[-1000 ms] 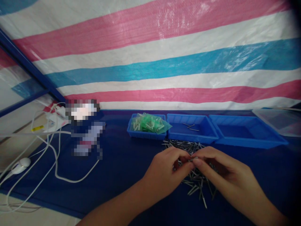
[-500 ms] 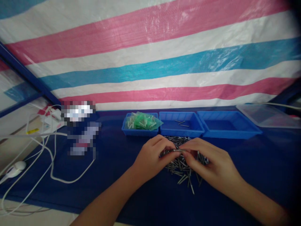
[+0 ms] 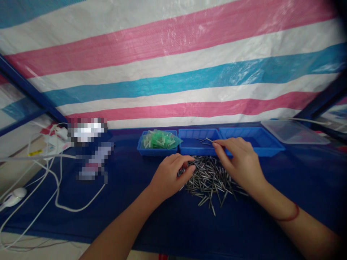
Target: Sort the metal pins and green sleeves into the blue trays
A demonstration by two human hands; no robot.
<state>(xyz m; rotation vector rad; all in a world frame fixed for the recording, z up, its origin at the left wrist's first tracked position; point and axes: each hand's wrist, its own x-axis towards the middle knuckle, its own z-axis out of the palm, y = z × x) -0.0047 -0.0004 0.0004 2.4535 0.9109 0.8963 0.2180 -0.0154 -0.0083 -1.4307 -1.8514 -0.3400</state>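
Currently, the right hand (image 3: pixel 241 162) pinches a thin metal pin (image 3: pixel 210 140), its long axis slanting away leftward over the middle blue tray (image 3: pixel 187 150); the left hand (image 3: pixel 169 176), farther off, curves open at the pin pile (image 3: pixel 207 177).

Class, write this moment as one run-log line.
right hand: pinching metal pin at middle blue bin | left hand: open, at pin pile

Pile of thin grey rods (image 3: pixel 207 177): shiny metal
Blue rectangular trays (image 3: pixel 198 150): smooth plastic
Pink-white-blue striped sheet (image 3: pixel 173 68): glossy, creased woven plastic
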